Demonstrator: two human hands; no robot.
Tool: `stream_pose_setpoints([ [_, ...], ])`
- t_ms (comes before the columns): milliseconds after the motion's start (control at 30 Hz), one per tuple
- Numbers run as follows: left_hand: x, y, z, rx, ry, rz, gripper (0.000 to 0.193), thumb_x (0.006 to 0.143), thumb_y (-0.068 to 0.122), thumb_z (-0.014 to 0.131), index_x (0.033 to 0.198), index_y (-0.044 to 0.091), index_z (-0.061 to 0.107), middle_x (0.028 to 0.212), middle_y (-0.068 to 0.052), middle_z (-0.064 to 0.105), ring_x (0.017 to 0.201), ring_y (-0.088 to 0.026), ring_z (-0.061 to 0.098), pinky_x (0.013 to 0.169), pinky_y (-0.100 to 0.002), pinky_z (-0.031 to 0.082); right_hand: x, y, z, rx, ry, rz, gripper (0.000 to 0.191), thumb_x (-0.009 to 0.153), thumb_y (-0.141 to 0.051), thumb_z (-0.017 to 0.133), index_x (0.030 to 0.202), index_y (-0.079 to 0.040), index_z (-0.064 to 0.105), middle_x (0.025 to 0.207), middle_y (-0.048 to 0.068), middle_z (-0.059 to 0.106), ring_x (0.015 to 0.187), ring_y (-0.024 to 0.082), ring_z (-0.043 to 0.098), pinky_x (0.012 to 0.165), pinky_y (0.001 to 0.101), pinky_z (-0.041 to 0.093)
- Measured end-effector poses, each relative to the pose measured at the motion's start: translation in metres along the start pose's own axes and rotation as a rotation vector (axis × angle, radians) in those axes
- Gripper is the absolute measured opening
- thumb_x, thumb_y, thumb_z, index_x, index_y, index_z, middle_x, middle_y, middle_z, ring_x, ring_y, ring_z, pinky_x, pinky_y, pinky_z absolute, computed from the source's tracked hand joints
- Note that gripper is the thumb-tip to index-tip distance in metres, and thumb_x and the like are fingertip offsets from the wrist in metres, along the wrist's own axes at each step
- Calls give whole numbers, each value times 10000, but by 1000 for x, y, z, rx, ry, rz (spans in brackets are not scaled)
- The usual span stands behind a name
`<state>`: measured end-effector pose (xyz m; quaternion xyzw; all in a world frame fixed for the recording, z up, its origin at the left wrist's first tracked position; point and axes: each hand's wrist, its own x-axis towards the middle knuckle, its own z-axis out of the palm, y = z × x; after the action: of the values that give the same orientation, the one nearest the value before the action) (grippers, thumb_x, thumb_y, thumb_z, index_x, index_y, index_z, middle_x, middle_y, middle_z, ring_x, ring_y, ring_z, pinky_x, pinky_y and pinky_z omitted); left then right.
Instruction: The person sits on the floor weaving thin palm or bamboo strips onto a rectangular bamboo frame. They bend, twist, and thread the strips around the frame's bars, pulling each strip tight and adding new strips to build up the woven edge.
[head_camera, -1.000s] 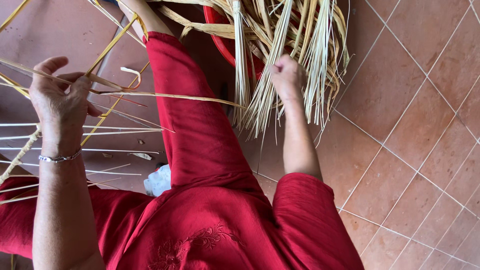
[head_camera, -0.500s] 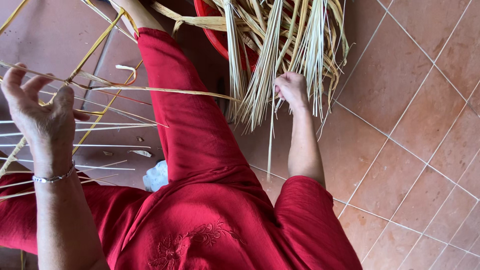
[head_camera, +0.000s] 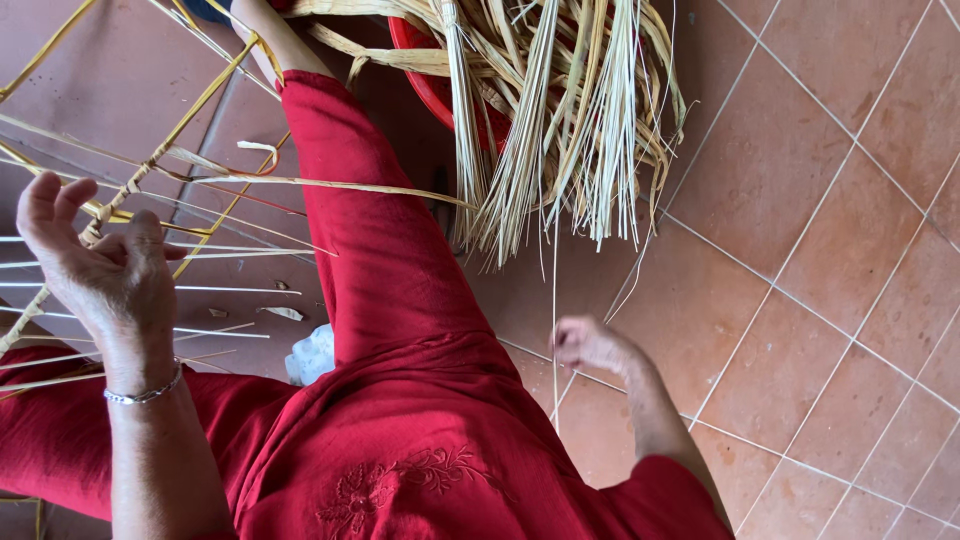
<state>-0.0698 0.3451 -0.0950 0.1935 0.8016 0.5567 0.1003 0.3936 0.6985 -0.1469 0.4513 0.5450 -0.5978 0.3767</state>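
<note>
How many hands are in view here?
2. The left hand is at the left, on the woven yellow strips. The right hand is lower centre over the tiled floor, pinching a thin straw.
</note>
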Motion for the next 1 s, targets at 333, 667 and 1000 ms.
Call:
stream_pose_setpoints([
  [333, -30, 92, 100, 117, -594, -26, 336, 967, 235, 723, 1267, 88, 681, 982, -112, 711, 690, -203, 682, 648, -346, 562, -43, -209, -19, -181, 296, -1027, 83, 964, 73, 597, 1013, 27, 645, 854, 46, 695, 734, 83, 664, 658, 244, 566],
  [667, 9, 123, 93, -360, -410, -143, 146, 1051, 93, 602, 1136, 11, 688, 924, -48, 701, 798, -102, 693, 735, -260, 621, 5, -460, 66, 110, -304, -1383, 143, 1110, -34, 572, 1246, -26, 614, 941, 76, 718, 792, 136, 702, 705, 255, 605],
  [1000, 126, 81, -50, -57, 138, 404, 158, 1151, -166, 474, 1133, -79, 605, 959, -132, 708, 870, -178, 756, 769, -287, 636, 194, -449, 149, -620, 120, -1439, 175, 789, -117, 839, 919, -28, 761, 829, 74, 739, 709, 124, 656, 644, 290, 538],
])
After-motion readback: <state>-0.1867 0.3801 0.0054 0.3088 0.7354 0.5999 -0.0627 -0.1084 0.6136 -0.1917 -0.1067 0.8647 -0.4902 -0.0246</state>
